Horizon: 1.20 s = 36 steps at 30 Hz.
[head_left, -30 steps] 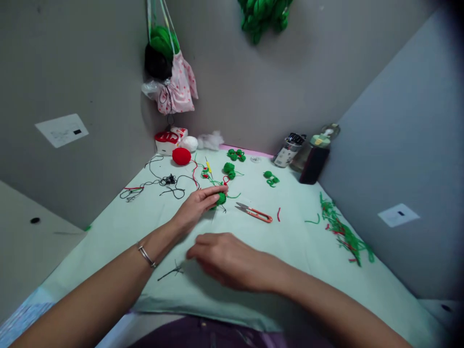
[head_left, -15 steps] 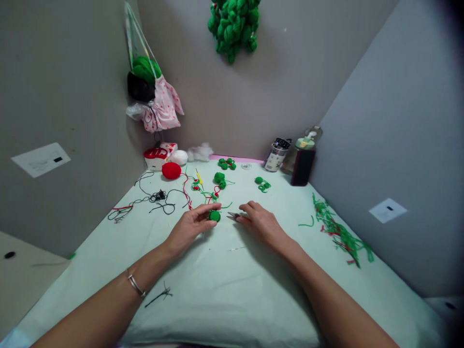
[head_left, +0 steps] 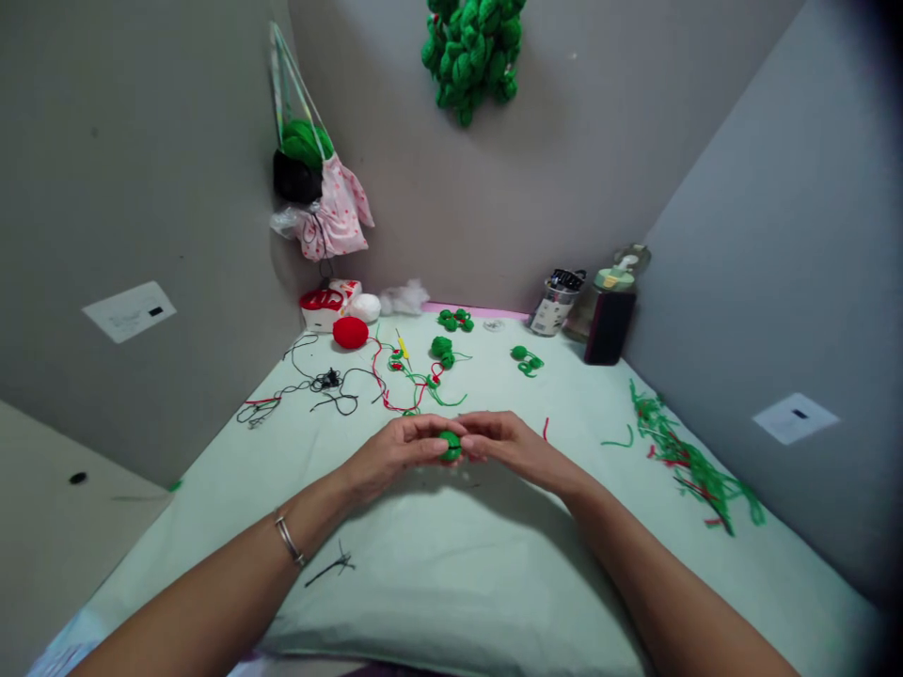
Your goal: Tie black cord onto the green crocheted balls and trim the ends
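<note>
A small round green crocheted piece (head_left: 450, 446) with a dark line across it sits between my two hands, above the cloth-covered table. My left hand (head_left: 396, 451) grips it from the left, thumb on its near side. From the right, my right hand (head_left: 509, 444) closes its fingertips on the same piece. Just beyond the hands lie green yarn ends (head_left: 451, 402) and a red yarn strand (head_left: 381, 376). A yellow-handled crochet hook (head_left: 403, 348) rests among the strands. No snips can be seen in either hand.
A red yarn ball (head_left: 351, 333) and tangled black thread (head_left: 329, 380) lie at the left. Green crocheted pieces (head_left: 442, 350) sit at the back. A tin of pens (head_left: 552, 306) and a dark phone (head_left: 610, 327) stand back right, with yarn scraps (head_left: 695, 461) along the right.
My right hand, which held small snips apart from the piece, has moved to the green piece and the snips are out of sight. A short red strand now shows right of the hands.
</note>
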Available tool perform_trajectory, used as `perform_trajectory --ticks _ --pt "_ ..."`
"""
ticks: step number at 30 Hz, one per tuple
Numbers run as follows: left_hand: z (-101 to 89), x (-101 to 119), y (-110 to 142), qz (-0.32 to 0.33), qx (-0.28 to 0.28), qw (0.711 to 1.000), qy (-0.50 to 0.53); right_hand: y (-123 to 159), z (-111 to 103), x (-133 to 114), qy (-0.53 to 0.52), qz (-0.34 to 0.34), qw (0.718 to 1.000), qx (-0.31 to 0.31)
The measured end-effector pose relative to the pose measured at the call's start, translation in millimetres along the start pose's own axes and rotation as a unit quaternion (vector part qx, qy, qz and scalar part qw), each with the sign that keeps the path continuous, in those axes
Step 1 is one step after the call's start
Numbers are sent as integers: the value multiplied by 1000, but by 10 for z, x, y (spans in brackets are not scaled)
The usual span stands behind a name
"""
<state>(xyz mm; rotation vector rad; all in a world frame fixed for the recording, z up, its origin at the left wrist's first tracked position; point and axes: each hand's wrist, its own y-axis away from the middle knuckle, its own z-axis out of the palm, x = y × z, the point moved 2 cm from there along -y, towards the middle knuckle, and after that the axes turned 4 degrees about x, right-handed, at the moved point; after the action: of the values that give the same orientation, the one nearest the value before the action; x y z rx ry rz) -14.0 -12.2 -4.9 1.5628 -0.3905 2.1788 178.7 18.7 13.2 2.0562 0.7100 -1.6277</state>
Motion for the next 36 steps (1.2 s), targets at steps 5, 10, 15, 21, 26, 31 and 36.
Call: perform_trajectory --ticks 5,10,15,21,26,31,36 --pt "-31 11 0 -25 -2 998 52 61 -158 -48 28 18 999 29" --pt "18 -8 -17 -33 -5 997 71 42 -73 -80 -131 -7 989 73" --pt "60 14 -26 -17 -5 997 70 -25 108 -61 -304 4 945 119" --pt "106 4 -26 -30 -16 998 57 -91 123 -32 -369 60 917 136" --pt "105 -33 -7 -27 -4 998 52 -135 -5 51 -359 83 918 146" --pt "9 2 10 -18 25 998 47 -69 -247 122 -126 62 973 184" --pt "-101 76 -11 -9 98 994 43 73 -429 146 397 34 893 209"
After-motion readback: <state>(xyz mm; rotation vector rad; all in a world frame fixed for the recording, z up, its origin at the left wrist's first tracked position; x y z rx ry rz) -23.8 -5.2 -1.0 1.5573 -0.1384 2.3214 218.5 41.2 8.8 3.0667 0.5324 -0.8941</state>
